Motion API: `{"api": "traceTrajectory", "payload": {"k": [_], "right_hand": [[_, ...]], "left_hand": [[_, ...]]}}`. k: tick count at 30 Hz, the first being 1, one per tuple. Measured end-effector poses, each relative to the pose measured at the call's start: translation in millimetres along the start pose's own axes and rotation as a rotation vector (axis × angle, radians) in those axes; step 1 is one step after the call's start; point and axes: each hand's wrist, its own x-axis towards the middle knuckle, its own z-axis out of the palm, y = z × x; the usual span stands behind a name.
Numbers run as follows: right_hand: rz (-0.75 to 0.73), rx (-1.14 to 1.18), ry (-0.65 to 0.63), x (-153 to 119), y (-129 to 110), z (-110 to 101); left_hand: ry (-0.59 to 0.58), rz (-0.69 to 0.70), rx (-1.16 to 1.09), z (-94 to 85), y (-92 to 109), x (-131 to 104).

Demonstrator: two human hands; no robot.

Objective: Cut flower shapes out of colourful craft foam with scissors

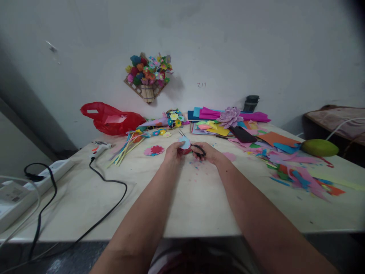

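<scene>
Above the middle of the table, my left hand [173, 152] is closed on a light-blue paper piece [186, 142], pinched between thumb and fingers. A red piece [186, 151] shows just below it; whether the two are joined I cannot tell. My right hand [208, 153] grips the black handles of small scissors [200, 149], whose blades reach to the light-blue piece and are partly hidden behind it. Tiny blue and pink snippets [197, 164] lie scattered on the tabletop under both hands. Left of my left hand rest scalloped pink and red flower cutouts [154, 150].
On the left are a glue gun [99, 150] with a trailing black cord, a power strip [54, 171], and a red plastic bag [114, 118]. Coloured sheets [265, 117], a purple flower [229, 117], a black phone-like object [243, 134], scraps [302, 177] and a green fruit [319, 147] lie rightward.
</scene>
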Motion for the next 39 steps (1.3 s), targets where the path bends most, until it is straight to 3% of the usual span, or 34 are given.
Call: {"api": "traceTrajectory", "payload": {"k": [19, 39], "right_hand": [[-0.013, 0.002, -0.002, 0.4, -1.6, 8.2], [-0.018, -0.011, -0.027, -0.6, -4.9, 18.1]], "left_hand": [[0.153, 0.044, -0.026, 11.2, -8.6, -6.5], [0.212, 0.052, -0.064, 12.9, -9.7, -9.9]]}}
